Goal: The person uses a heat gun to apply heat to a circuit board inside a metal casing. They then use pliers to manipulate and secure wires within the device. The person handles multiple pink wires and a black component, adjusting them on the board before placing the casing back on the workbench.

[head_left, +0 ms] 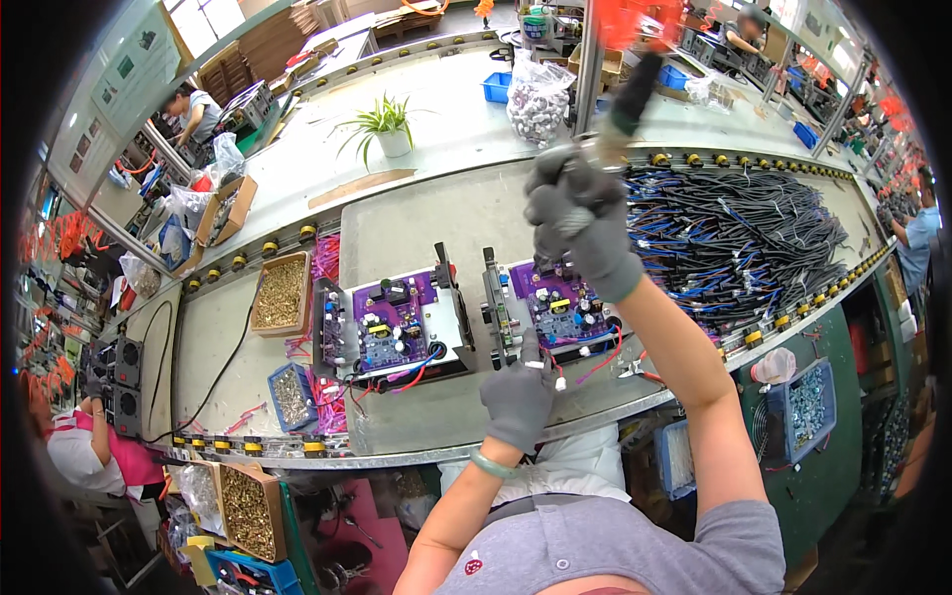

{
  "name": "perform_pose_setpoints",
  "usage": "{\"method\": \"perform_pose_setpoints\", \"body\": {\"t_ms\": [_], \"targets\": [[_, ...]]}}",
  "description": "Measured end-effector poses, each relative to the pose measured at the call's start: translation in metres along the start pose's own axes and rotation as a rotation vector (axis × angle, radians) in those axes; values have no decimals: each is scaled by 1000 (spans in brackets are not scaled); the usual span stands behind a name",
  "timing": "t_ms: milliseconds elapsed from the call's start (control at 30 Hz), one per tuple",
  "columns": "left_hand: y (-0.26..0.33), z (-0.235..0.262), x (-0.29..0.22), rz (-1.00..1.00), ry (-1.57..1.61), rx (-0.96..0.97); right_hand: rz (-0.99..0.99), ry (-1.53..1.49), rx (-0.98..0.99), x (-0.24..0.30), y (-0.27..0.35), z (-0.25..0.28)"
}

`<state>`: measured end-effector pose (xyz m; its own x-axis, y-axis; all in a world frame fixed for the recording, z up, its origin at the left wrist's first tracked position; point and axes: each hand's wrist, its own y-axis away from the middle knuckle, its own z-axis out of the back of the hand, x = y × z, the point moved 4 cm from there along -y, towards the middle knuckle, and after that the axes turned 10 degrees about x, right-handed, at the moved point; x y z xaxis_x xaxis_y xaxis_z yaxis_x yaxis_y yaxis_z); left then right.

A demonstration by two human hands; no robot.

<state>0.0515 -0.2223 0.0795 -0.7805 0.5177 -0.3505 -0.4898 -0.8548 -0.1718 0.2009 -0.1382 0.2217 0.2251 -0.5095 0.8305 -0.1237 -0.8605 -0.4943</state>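
My left hand, in a grey glove, is at the near edge of the right-hand unit. Its index finger stretches onto the unit beside a small white connector; the other fingers are partly hidden. This unit holds a purple circuit board between upright metal panels. My right hand, also gloved, is raised over the unit's far side. It is closed round a motion-blurred tool with a dark upper end, apparently a power screwdriver. To the left is a matching unit with a purple circuit board, untouched by either hand.
A thick bundle of black cables lies on the right. Brass-coloured screws fill a box at left, near a blue tray of small silver parts. A potted plant stands on the far bench. Other people work farther off.
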Motion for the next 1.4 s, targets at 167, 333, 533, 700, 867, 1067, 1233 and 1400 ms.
{"method": "perform_pose_setpoints", "body": {"t_ms": [167, 333, 533, 700, 867, 1067, 1233, 1400], "targets": [[42, -3, 9, -48, 687, 143, 50, -271, -15, 72, 41, -4], [55, -39, -3, 467, 1739, 881, 98, -158, -17, 92, 109, 10], [40, -22, -40, 525, 1996, 974, 226, -41, -93, 93, 168, 27], [42, 5, -69, 273, 1923, 1251, 220, -81, -298, 103, 192, 22], [42, -2, -72, 267, 1839, 1188, 277, -17, -355, 117, 197, 24], [26, -13, -70, 411, 2119, 964, 420, -6, -347, 115, 193, 20], [27, -6, -77, 430, 2265, 991, 368, -35, -311, 107, 193, 22], [24, -7, -78, 471, 2358, 980, 522, 64, -170, 102, 189, 28]]}}
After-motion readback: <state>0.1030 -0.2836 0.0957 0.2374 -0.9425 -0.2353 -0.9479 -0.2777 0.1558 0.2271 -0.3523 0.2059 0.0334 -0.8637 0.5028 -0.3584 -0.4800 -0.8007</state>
